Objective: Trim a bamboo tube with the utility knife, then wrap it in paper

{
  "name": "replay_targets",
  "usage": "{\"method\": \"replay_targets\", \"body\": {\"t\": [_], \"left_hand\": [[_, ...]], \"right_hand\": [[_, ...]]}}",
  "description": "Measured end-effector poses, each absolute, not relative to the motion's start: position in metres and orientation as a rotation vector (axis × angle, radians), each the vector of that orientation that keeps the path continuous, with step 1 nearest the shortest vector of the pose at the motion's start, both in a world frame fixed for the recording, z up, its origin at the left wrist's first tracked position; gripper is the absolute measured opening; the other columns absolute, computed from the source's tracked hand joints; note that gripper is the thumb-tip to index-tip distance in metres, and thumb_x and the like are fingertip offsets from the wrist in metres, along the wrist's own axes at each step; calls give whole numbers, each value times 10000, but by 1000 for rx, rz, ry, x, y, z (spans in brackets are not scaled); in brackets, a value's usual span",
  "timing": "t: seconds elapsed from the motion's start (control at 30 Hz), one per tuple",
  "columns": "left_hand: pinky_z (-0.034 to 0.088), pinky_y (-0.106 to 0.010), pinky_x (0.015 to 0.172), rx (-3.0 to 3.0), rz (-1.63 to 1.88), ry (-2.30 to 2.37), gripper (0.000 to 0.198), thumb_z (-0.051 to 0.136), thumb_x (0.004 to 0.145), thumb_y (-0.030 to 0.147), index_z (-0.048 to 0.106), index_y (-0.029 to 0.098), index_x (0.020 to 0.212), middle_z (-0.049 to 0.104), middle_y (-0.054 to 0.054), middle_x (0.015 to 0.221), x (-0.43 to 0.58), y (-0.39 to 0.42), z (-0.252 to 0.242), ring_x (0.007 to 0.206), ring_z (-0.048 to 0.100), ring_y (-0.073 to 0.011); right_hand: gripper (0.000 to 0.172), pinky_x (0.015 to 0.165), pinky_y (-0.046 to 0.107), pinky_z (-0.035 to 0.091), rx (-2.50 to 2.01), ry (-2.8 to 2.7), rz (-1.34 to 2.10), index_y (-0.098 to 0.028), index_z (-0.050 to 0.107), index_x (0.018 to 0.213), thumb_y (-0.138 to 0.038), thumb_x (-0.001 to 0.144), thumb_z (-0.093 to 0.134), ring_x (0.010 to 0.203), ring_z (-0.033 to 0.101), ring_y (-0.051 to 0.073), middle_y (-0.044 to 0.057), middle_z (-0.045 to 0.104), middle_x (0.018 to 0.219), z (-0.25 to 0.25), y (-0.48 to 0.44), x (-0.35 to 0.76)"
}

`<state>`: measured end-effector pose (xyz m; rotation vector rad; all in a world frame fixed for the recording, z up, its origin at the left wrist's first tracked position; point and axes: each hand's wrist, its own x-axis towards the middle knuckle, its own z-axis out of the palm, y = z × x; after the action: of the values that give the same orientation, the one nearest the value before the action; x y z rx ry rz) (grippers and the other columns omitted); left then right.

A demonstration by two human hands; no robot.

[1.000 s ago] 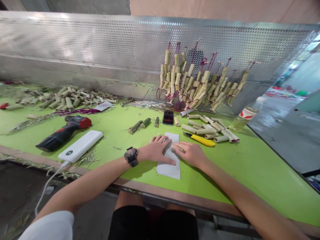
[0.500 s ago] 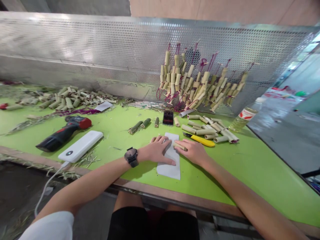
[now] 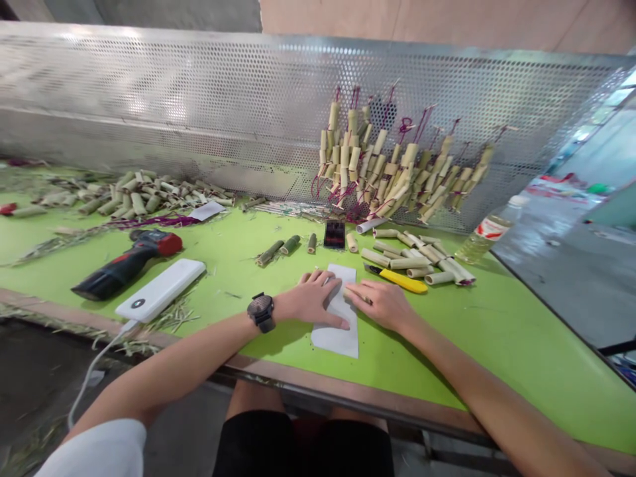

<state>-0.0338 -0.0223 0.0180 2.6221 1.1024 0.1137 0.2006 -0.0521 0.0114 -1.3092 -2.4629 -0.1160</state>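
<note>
A white sheet of sandpaper-like paper (image 3: pixel 338 334) lies on the green table (image 3: pixel 497 344) in front of me. My left hand (image 3: pixel 313 301), with a black watch on the wrist, lies flat on the sheet's left side, fingers spread. My right hand (image 3: pixel 380 303) rests at the sheet's right edge, its fingers pinched on a short bamboo piece (image 3: pixel 354 294) that touches the paper.
A yellow utility knife (image 3: pixel 400 278) and loose bamboo tubes (image 3: pixel 417 258) lie just beyond my right hand. A red-black drill (image 3: pixel 124 262) and white power bank (image 3: pixel 161 289) sit at left. Strung bamboo bundles (image 3: pixel 392 169) hang on the perforated metal wall. A plastic bottle (image 3: pixel 484 235) stands at right.
My right hand with the bamboo piece has slid a little along the paper; my left hand has stayed put.
</note>
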Motion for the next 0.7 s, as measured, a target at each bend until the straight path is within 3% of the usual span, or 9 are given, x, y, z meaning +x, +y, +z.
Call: {"method": "replay_targets", "body": {"t": [0.17, 0.33, 0.53, 0.7], "left_hand": [[246, -561, 1173, 2647, 149, 1088, 1108, 478, 711, 949, 361, 233, 1549, 383, -166, 1560, -34, -22, 17, 1429, 326, -418], [227, -580, 1173, 2620, 120, 1096, 1161, 453, 691, 977, 322, 236, 1574, 311, -172, 1612, -34, -22, 18, 1456, 276, -440], [232, -572, 1173, 2627, 132, 1084, 1134, 466, 708, 958, 331, 235, 1570, 323, -170, 1606, -34, -22, 17, 1450, 289, -442], [241, -582, 1167, 2638, 147, 1077, 1118, 469, 712, 956, 365, 225, 1552, 358, -180, 1580, -34, -21, 16, 1431, 320, -431]], "right_hand": [[437, 678, 272, 521, -1213, -2534, 59, -263, 721, 1291, -494, 1016, 472, 879, 742, 192, 53, 770, 1170, 13, -64, 189], [440, 582, 281, 480, -1439, -2440, 98, -308, 758, 1222, -529, 1016, 438, 614, 698, 181, 20, 802, 822, 16, -55, 197], [466, 649, 291, 514, -1357, -2457, 161, -275, 719, 1286, -547, 1000, 471, 788, 736, 196, 50, 781, 1132, 18, -60, 191], [406, 671, 274, 497, -1270, -2476, 253, -294, 739, 1237, -506, 1011, 476, 753, 728, 172, 26, 796, 1072, 18, -63, 189]]}}
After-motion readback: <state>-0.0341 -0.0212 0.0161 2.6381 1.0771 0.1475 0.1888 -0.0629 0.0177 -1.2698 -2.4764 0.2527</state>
